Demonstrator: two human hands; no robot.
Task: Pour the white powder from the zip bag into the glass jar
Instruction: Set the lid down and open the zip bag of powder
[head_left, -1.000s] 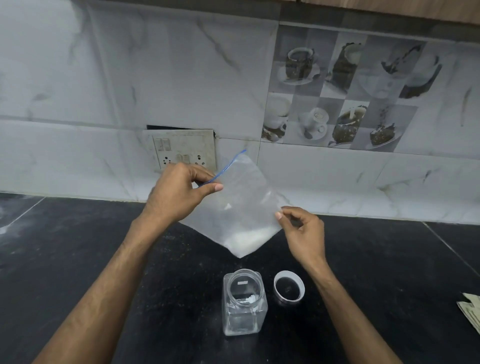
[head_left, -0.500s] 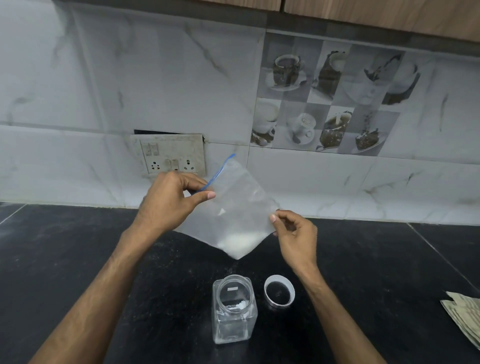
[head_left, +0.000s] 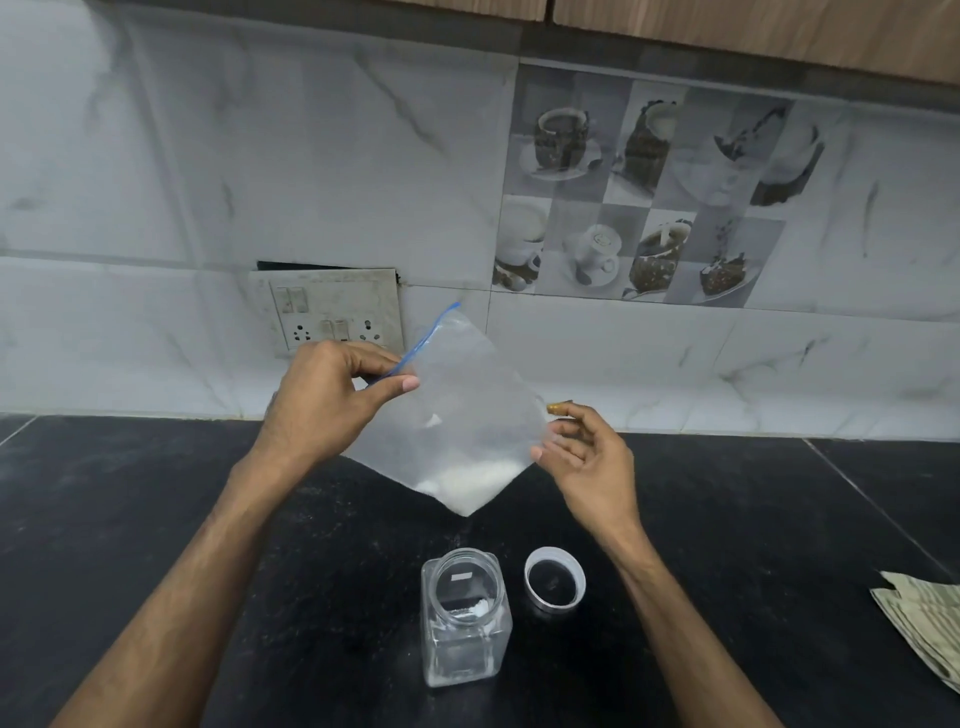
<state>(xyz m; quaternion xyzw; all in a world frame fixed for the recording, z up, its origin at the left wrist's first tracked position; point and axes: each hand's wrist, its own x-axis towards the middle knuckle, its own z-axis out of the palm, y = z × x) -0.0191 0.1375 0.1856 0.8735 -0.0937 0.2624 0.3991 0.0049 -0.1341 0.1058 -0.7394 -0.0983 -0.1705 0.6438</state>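
Zip bag (head_left: 457, 415): clear, blue zip strip along the upper left edge, held in the air corner-down above the tabletop (head_left: 156, 493), in front of the back wall. White powder (head_left: 467, 483) is gathered in the lowest corner.

Glass jar (head_left: 465, 618): square-sided, mouth uncovered, stood on the tabletop towards the near edge, below the bag's hanging corner and apart from it. A trace of white is seen inside. Lid (head_left: 554, 577): laid just beside the jar on its right, inner side up.

Folded paper (head_left: 924, 618): at the right edge, well apart.

Risks, as judged:
- Whether the zip is open cannot be told; were the bag tipped with the seal shut or partly shut, nothing would be delivered, or the powder would burst out unevenly.
- The jar mouth is narrow beside the bag's wide edge; an unfunnelled pour would scatter powder over the tabletop.
- The jar is steadied by nothing; a knock from the bag could tip it.

Left hand (head_left: 322, 405): fingers closed in a pinch on the zip edge.

Right hand (head_left: 587, 457): fingers loosely spread, tips at the bag's right corner; a firm hold cannot be confirmed.
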